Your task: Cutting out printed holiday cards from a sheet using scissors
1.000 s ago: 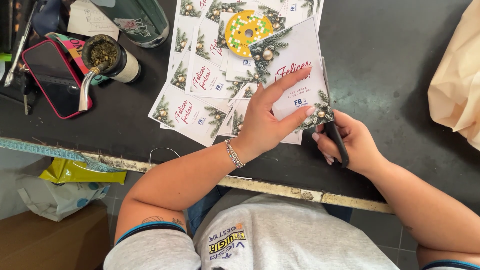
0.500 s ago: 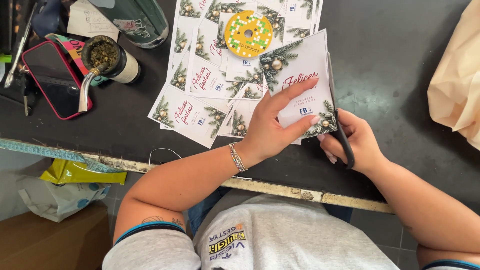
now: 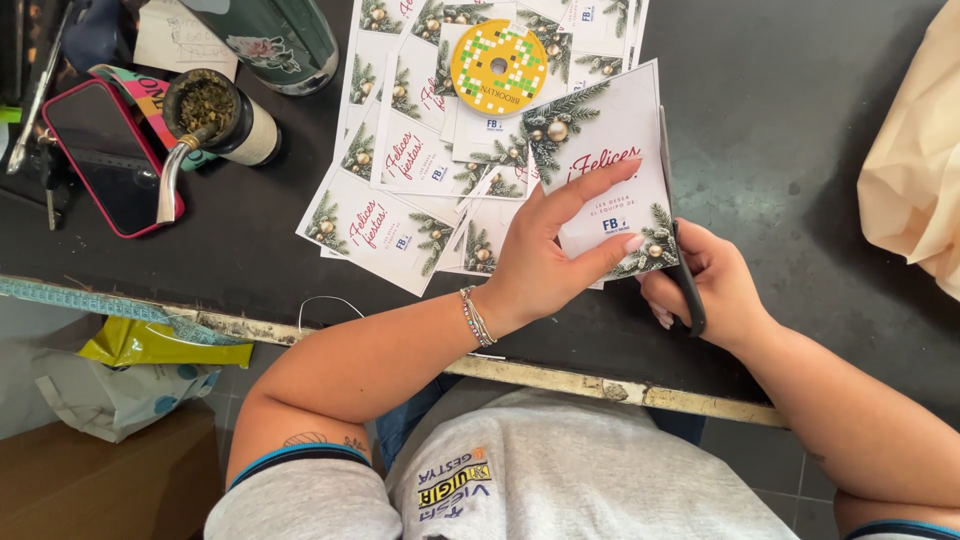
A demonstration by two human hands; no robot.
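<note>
- Two hands work at the near edge of a black table [image 3: 820, 130]: the left hand [image 3: 545, 265] grips a white holiday card [image 3: 610, 165] printed with pine sprigs and ornaments, its thumb and forefinger pinching the card's lower part while the other fingers spread flat over the front.
- The right hand [image 3: 715, 290] is curled closed around the black handles of a pair of scissors [image 3: 680, 250], whose blades run up along the card's right edge.
- The card is lifted slightly above a loose pile of matching cards [image 3: 390, 200] fanned over the table's middle.
- A yellow tape roll [image 3: 498, 66] with a green-and-white pattern lies on top of that pile, just beyond the held card.
- A mate gourd [image 3: 215, 115] with a metal straw stands to the left, next to a phone in a pink case [image 3: 105, 160].
- A beaded bracelet [image 3: 475, 318] circles the left wrist.
- Beige fabric [image 3: 915, 170] lies at the table's right edge.
</note>
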